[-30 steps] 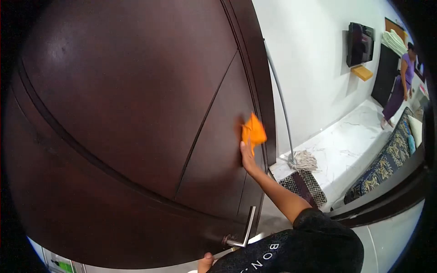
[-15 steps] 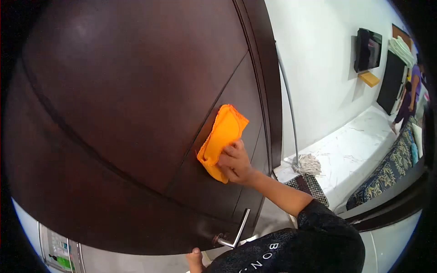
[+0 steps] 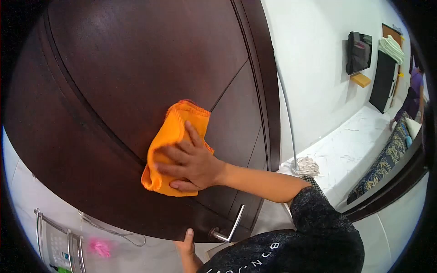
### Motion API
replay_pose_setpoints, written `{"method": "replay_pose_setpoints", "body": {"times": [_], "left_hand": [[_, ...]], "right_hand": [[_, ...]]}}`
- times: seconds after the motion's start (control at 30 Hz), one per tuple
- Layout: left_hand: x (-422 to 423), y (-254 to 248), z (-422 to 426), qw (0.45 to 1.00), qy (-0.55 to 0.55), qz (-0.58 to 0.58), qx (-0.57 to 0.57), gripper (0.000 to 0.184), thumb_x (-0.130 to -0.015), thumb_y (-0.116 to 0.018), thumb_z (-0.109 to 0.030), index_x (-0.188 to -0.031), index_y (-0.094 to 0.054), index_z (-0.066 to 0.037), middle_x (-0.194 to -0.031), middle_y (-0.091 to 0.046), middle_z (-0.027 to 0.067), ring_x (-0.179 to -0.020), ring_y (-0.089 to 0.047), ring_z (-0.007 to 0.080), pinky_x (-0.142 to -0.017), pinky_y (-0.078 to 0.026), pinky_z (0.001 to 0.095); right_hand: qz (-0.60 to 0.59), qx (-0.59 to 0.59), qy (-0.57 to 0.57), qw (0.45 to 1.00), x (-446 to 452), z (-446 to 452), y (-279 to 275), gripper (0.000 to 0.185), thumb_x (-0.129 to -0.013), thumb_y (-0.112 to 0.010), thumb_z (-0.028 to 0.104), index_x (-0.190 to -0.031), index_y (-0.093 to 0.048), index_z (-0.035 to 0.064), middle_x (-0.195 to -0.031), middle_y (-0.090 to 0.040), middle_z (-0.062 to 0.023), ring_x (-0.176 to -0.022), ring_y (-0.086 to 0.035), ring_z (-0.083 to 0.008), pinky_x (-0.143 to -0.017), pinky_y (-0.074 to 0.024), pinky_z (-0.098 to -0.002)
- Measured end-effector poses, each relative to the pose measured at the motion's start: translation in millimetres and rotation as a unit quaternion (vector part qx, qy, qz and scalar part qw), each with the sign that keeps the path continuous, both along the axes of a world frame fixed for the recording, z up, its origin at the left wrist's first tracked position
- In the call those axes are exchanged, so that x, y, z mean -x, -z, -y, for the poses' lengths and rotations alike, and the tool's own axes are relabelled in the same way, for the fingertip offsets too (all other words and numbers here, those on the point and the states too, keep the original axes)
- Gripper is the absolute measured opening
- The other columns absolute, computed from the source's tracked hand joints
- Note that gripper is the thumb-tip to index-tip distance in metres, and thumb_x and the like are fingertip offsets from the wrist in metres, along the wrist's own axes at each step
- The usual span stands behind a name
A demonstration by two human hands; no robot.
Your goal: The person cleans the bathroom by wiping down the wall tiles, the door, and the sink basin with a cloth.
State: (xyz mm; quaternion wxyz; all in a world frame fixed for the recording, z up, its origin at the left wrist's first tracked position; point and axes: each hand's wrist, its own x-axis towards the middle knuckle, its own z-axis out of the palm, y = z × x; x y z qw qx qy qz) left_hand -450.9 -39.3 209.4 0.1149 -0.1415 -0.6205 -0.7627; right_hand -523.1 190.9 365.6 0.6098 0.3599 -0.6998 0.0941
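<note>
A large dark brown door (image 3: 136, 59) fills the left and middle of the view. Against its face, an orange cloth (image 3: 175, 132) with red stitched edges lies partly folded under my right hand (image 3: 191, 164), whose fingers are spread over it and press it to the wood. Low down, my left hand (image 3: 185, 243) grips the door's edge with the thumb up; its other fingers are hidden behind the door. A metal door handle (image 3: 230, 227) is just right of my left hand.
A mop (image 3: 307, 167) leans on the white wall (image 3: 318, 82) beyond the door frame. Further back are a wall-mounted screen (image 3: 359, 53), a patterned sofa (image 3: 382, 164) and a person (image 3: 415, 88) in purple. At lower left are a metal rack (image 3: 68, 245) and a pink item (image 3: 99, 247).
My right hand has moved the orange cloth left and slightly down across the door, and the cloth is now more spread out. My left hand stays at the door's edge.
</note>
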Motion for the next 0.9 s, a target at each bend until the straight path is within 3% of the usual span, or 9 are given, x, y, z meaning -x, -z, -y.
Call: {"method": "replay_pose_setpoints", "body": {"times": [0.1, 0.27, 0.33, 0.47, 0.6, 0.63, 0.7, 0.77, 0.9], "left_hand": [[22, 8, 8, 0.998, 0.037, -0.041, -0.011, 0.064, -0.069, -0.065, -0.013, -0.123, -0.036, 0.005, -0.119, -0.045, 0.0128, -0.106, -0.045, 0.0235, -0.093, -0.033, 0.0343], [37, 1, 9, 0.996, 0.039, -0.055, -0.052, 0.066, -0.068, -0.065, -0.014, -0.124, -0.034, 0.005, -0.12, -0.043, 0.0124, -0.108, -0.044, 0.0234, -0.094, -0.032, 0.0346], [48, -2, 11, 0.995, 0.047, -0.066, -0.057, 0.068, -0.068, -0.065, -0.014, -0.125, -0.033, 0.004, -0.121, -0.042, 0.0123, -0.108, -0.044, 0.0233, -0.095, -0.032, 0.0347], [70, -6, 16, 0.99, 0.087, -0.077, -0.086, 0.071, -0.068, -0.064, -0.013, -0.128, -0.029, 0.002, -0.122, -0.04, 0.0121, -0.11, -0.042, 0.0232, -0.096, -0.03, 0.0352], [87, -6, 28, 0.991, 0.1, -0.047, -0.077, 0.071, -0.067, -0.063, -0.012, -0.128, -0.029, 0.002, -0.122, -0.04, 0.0119, -0.111, -0.041, 0.0233, -0.096, -0.03, 0.0348], [91, -7, 28, 0.991, 0.092, -0.068, -0.076, 0.07, -0.068, -0.063, -0.012, -0.127, -0.029, 0.002, -0.122, -0.04, 0.0118, -0.111, -0.042, 0.0232, -0.096, -0.031, 0.0348], [99, -11, 24, 0.989, 0.087, -0.089, -0.083, 0.07, -0.068, -0.063, -0.011, -0.127, -0.029, 0.002, -0.121, -0.04, 0.0118, -0.11, -0.042, 0.0232, -0.095, -0.031, 0.0347], [102, -20, 26, 0.985, 0.107, -0.105, -0.08, 0.071, -0.067, -0.063, -0.011, -0.127, -0.029, 0.002, -0.121, -0.04, 0.0118, -0.109, -0.043, 0.0227, -0.094, -0.032, 0.0346], [118, -7, 38, 0.986, 0.11, -0.077, -0.102, 0.071, -0.066, -0.064, -0.011, -0.127, -0.03, 0.002, -0.121, -0.041, 0.0121, -0.108, -0.043, 0.023, -0.094, -0.033, 0.0352]], "right_hand": [[-0.029, 0.003, 0.052, 0.998, 27, -20, 2, 0.047, -0.081, -0.044, 0.042, -0.103, -0.054, 0.0028, -0.136, -0.027, -0.0226, -0.124, -0.028, -0.0374, -0.102, -0.0038, -0.0586], [0.064, 0.346, -0.053, 0.934, 101, -80, 53, 0.055, -0.086, -0.041, 0.03, -0.133, -0.029, 0.004, -0.14, -0.021, -0.0178, -0.131, -0.014, -0.0341, -0.105, -0.0033, -0.0512], [0.094, 0.477, 0.064, 0.871, 109, -86, 60, 0.055, -0.087, -0.041, 0.026, -0.135, -0.025, 0.0035, -0.142, -0.013, -0.0198, -0.132, -0.009, -0.0343, -0.105, -0.0038, -0.0481], [0.092, 0.387, 0.074, 0.914, 61, 18, 54, 0.057, -0.085, -0.042, 0.028, -0.135, -0.026, 0.0069, -0.142, -0.012, -0.021, -0.133, -0.007, -0.0331, -0.104, -0.0022, -0.0532], [0.049, 0.038, 0.086, 0.994, 50, 47, 55, 0.053, -0.079, -0.045, 0.033, -0.129, -0.039, 0.0163, -0.143, -0.017, -0.0152, -0.133, -0.01, -0.0339, -0.103, -0.0012, -0.0552], [0.056, 0.045, 0.078, 0.994, 55, 38, 52, 0.051, -0.08, -0.045, 0.034, -0.128, -0.039, 0.0168, -0.142, -0.019, -0.0144, -0.133, -0.012, -0.0346, -0.104, -0.0025, -0.055], [0.015, 0.089, 0.101, 0.991, 78, 5, 54, 0.054, -0.085, -0.037, 0.038, -0.134, -0.031, 0.0148, -0.143, -0.016, -0.0129, -0.133, -0.009, -0.0325, -0.105, -0.0027, -0.0519], [0.056, 0.233, 0.102, 0.965, 97, -35, 65, 0.059, -0.086, -0.039, 0.032, -0.133, -0.025, -0.0009, -0.143, -0.014, -0.0183, -0.133, -0.005, -0.0342, -0.105, -0.0041, -0.0491], [0.205, 0.501, 0.169, 0.823, 133, -63, 92, 0.049, -0.093, -0.027, 0.02, -0.133, -0.016, -0.0061, -0.142, -0.01, -0.0206, -0.133, -0.004, -0.0336, -0.108, -0.0034, -0.0397]]}}
